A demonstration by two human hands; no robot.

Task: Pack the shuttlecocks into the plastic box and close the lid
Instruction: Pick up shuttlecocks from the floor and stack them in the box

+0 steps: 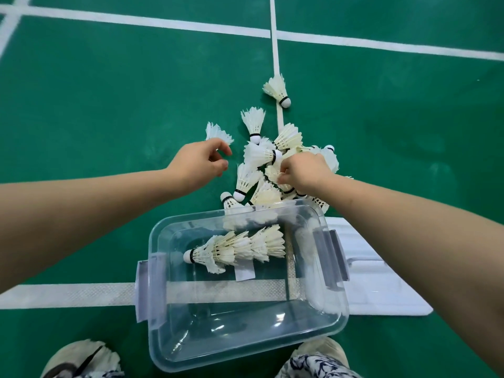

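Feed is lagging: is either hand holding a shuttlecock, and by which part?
The right hand pinches a piled shuttlecock by its feathers. The left hand curls beside a loose shuttlecock; whether it grips it cannot be told.

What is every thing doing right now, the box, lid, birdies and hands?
Plastic box, open, upright.
Lid, off, flat on floor beside box.
Stacked shuttlecocks, lying inside box.
Shuttlecock pile, loose on floor.
Left hand, curled near one shuttlecock; grip unclear.
Right hand, gripping into pile.

Green court floor (109, 105), white lines (136, 21)
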